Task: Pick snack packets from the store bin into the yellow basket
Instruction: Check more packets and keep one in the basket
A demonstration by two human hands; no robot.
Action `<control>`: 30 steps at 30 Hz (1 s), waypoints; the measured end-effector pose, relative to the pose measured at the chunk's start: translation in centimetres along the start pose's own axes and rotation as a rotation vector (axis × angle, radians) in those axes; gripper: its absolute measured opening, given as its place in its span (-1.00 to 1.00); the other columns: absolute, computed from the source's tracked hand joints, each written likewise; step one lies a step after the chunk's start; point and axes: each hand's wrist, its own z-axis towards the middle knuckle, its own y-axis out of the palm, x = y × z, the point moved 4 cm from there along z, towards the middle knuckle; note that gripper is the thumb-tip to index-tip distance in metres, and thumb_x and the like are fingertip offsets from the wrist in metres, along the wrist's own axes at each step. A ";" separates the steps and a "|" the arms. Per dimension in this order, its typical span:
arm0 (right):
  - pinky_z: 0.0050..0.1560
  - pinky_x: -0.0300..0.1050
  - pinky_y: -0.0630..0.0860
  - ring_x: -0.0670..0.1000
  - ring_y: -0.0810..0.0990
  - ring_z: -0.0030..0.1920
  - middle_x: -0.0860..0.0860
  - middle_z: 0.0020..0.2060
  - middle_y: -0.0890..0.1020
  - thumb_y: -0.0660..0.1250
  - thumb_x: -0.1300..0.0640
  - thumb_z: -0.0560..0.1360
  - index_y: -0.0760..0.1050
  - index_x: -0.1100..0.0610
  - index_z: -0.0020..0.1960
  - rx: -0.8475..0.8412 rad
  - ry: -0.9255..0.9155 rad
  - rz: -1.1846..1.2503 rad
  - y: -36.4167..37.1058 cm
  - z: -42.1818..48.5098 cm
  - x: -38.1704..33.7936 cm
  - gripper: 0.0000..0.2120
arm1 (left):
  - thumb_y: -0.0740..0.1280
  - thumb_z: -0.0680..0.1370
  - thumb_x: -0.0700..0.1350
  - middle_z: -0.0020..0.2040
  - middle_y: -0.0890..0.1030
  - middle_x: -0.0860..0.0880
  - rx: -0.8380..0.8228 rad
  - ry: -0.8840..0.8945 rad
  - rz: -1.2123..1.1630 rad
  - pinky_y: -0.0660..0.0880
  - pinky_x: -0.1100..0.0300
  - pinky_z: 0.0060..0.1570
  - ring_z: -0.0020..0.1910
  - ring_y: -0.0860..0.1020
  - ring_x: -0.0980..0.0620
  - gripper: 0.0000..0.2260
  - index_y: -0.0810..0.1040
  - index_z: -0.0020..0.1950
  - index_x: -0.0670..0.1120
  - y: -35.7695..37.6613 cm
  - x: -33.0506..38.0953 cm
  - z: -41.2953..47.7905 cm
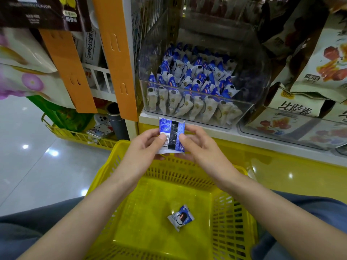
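I am holding both hands over the far rim of the yellow basket (154,212), which is sitting between my knees, near of the shelf. On that shelf the clear store bin (261,59) is standing just far of my hands, filled with blue and white snack packets (193,79).

My left hand (145,142) and right hand (199,145) are each pinching 1 side of a single held packet (171,136), thumbs pressing its near face and fingers curling behind it. It is standing upright, back side towards me.

A 2nd, loose packet (180,217) is lying on the basket floor, well near of my hands.

My left thumb is touching a barcode; the packet's print is too small to read. A dark bag (43,6) at far left is showing "FLAVOR".
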 end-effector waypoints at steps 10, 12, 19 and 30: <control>-0.16 -0.25 0.60 -0.06 0.64 -0.18 0.16 0.09 0.59 0.36 0.28 0.45 0.43 0.24 0.16 0.056 0.080 0.151 0.1 0.0 0.6 -0.71 | 0.32 0.52 -0.18 0.04 0.56 0.06 0.129 0.237 0.360 0.47 0.26 -0.08 -0.01 0.53 0.13 -0.85 0.46 0.02 0.03 0.0 0.8 -0.7; -0.16 -0.24 0.60 -0.03 0.65 -0.17 0.18 0.08 0.60 0.34 0.24 0.47 0.39 0.26 0.15 0.049 0.090 0.188 0.3 -0.1 0.8 -0.71 | 0.34 0.50 -0.15 0.04 0.57 0.06 0.104 0.262 0.391 0.47 0.33 -0.08 0.01 0.53 0.15 -0.83 0.48 0.07 -0.02 0.2 0.8 -0.9; -0.21 -0.22 0.61 -0.02 0.66 -0.19 0.23 0.02 0.62 0.32 0.24 0.49 0.31 0.30 0.14 0.016 0.068 0.207 0.4 -0.2 1.0 -0.71 | 0.38 0.48 -0.14 -0.01 0.61 0.08 0.029 0.266 0.471 0.48 0.33 -0.05 -0.03 0.56 0.14 -0.81 0.49 0.07 -0.03 0.2 1.0 -1.0; -0.17 -0.17 0.62 0.02 0.63 -0.17 0.15 0.06 0.57 0.39 0.25 0.43 0.30 0.15 0.07 0.095 -0.031 0.043 0.4 0.1 1.4 -0.68 | 0.25 0.56 -0.21 -0.04 0.62 0.17 -0.133 0.209 0.433 0.49 0.38 -0.06 -0.06 0.58 0.31 -0.82 0.46 0.00 0.09 -0.2 0.3 -0.4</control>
